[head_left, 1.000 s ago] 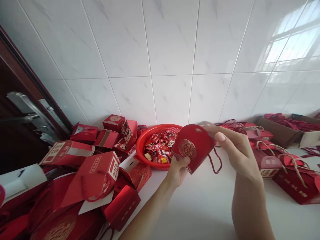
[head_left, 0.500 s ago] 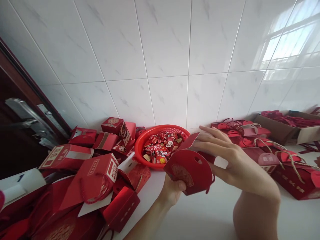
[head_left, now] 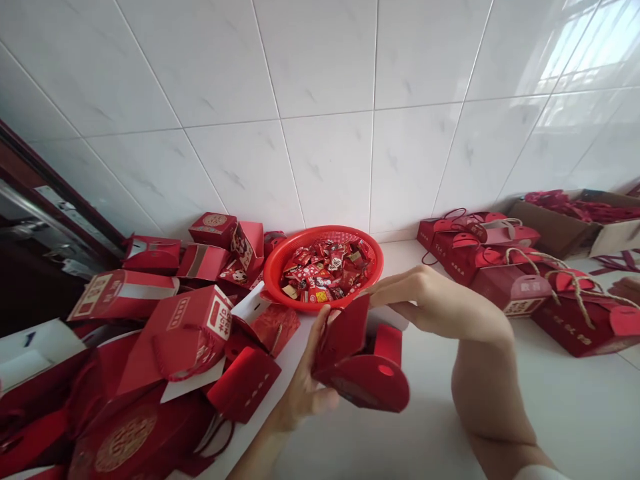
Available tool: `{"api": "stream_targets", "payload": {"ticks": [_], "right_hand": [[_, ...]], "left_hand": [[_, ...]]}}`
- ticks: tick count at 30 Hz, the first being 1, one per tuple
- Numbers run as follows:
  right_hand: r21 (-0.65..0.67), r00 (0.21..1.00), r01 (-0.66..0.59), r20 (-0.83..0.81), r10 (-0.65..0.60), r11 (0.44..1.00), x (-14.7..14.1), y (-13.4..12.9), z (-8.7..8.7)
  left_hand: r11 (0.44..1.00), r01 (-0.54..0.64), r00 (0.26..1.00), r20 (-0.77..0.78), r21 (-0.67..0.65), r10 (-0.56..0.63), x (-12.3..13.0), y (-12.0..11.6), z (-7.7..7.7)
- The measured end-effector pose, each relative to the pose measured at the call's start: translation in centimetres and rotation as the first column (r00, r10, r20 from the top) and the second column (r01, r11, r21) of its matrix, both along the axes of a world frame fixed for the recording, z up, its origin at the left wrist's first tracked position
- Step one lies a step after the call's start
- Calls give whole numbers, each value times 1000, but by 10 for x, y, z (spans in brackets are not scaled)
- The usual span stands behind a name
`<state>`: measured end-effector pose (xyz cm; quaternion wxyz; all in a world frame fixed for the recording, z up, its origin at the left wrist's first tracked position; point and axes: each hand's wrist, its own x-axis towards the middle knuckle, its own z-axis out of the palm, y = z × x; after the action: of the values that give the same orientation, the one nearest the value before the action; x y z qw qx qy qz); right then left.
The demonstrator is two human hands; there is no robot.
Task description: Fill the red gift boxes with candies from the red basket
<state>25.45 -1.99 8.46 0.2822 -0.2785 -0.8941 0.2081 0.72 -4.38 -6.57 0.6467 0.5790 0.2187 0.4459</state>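
A red paper gift box with its top flaps raised is held up over the table in front of me. My left hand grips it from the left and below, the thumb on the near side. My right hand reaches over the far side of the box, its bent fingers at a raised flap; the fingertips are partly hidden behind it. One rounded flap with a hole tilts toward me. Just beyond the box stands a red plastic basket with wrapped candies in it.
Many red gift boxes lie heaped on the left. Closed red boxes with cord handles stand in rows on the right, near a cardboard box of dark red ribbon. A tiled wall rises behind; a door handle is at left.
The gift box has been tipped, so its opening now shows between the flaps. My right hand has moved lower and closer to its far edge. The camera view has tilted down.
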Motion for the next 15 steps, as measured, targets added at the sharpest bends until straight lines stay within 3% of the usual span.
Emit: {"api": "stream_targets", "payload": {"ticks": [5, 8, 11, 15], "right_hand": [[-65, 974, -102, 196, 112, 993, -26, 26, -22], [-80, 943, -103, 309, 123, 991, -45, 38, -37], [-82, 925, -79, 366, 104, 994, -55, 43, -45], [-73, 933, -129, 327, 146, 989, -52, 39, -51]], "left_hand": [[972, -182, 970, -137, 147, 202, -12, -5, 9], [885, -321, 879, -241, 338, 411, -2, -6, 17], [807, -336, 784, -331, 485, 525, 7, -4, 22], [755, -354, 722, -351, 553, 596, 12, 1, 22]]}}
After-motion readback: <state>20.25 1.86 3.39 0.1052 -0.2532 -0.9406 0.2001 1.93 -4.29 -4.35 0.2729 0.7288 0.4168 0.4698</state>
